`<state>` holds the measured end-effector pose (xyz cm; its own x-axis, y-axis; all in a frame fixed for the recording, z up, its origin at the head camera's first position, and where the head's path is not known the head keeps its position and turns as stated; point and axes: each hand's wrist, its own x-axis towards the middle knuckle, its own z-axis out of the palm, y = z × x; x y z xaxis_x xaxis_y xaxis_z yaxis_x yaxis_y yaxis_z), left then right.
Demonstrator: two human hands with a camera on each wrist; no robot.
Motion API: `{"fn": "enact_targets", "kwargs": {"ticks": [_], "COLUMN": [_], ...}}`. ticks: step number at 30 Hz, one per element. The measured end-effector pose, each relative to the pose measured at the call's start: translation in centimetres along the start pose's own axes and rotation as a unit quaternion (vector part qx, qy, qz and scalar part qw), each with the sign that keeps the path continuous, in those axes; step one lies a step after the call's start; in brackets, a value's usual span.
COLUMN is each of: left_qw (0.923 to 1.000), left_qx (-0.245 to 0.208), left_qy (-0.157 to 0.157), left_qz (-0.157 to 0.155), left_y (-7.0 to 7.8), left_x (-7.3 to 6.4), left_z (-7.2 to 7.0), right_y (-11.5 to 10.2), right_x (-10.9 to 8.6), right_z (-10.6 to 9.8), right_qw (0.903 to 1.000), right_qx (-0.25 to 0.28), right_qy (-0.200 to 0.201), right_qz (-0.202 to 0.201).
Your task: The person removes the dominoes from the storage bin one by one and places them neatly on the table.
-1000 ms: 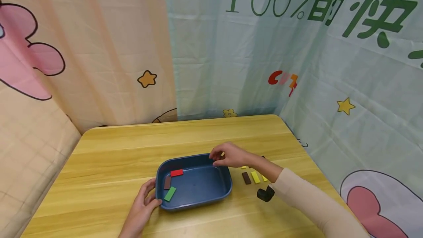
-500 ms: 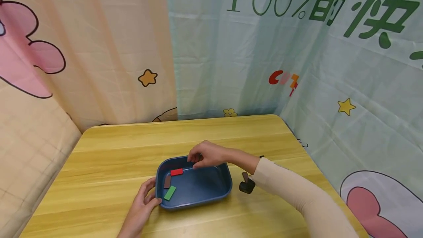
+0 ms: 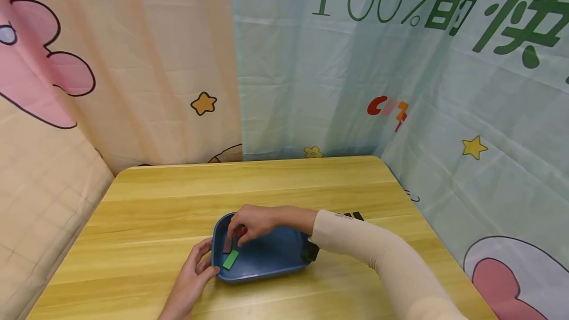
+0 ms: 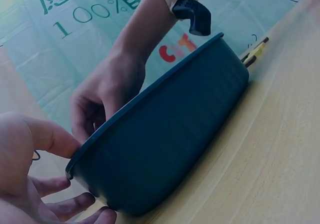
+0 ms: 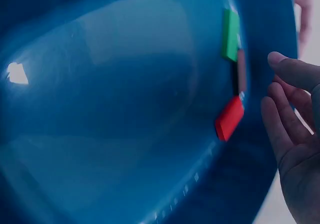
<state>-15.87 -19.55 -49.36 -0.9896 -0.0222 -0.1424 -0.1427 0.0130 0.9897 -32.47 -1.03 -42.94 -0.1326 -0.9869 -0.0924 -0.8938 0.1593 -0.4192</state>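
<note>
My left hand [image 3: 191, 273] grips the left end of a blue plastic basin [image 3: 275, 256], thumb at the rim and fingers against the outer wall. Inside, along that same end, lie a green block [image 3: 230, 260], a brown block [image 3: 227, 245] and a red block [image 5: 230, 118]. Over them hovers my right hand [image 3: 254, 223], its fingers loosely bent. The right wrist view shows nothing between its thumb and fingers, which stand apart from the blocks. From the head, this hand hides most of the red block.
On the wooden table [image 3: 146, 221], dark blocks [image 3: 358, 216] lie beyond the basin's right end, partly behind the right sleeve [image 3: 369, 241]. A yellow block [image 4: 256, 51] shows there in the left wrist view. A black device [image 3: 311, 251] sits at the right wrist. Printed curtains surround the table.
My right hand has travelled left from the basin's right end to above the blocks at its left end. The left hand keeps its hold, and the blocks inside look unmoved.
</note>
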Motion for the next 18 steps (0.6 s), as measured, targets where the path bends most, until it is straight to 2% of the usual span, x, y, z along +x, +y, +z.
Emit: {"fn": "enact_targets", "kwargs": {"ticks": [6, 10, 18], "left_qw": [0.9999, 0.9999, 1.0], "left_qx": [-0.001, 0.004, -0.004], "left_qy": [-0.003, -0.002, 0.002], "left_qz": [0.011, 0.013, -0.002], "left_y": [-0.1, -0.1, 0.3], "left_x": [-0.1, -0.3, -0.4], "left_z": [-0.1, -0.1, 0.1], "right_y": [0.5, 0.7, 0.9], "right_x": [2.0, 2.8, 3.3], "right_z": [2.1, 3.1, 3.3], "right_qw": [0.9989, 0.9982, 0.9962], "right_qx": [0.003, -0.007, -0.04], "right_qy": [-0.047, -0.06, -0.075], "right_qz": [-0.002, 0.004, -0.022]}}
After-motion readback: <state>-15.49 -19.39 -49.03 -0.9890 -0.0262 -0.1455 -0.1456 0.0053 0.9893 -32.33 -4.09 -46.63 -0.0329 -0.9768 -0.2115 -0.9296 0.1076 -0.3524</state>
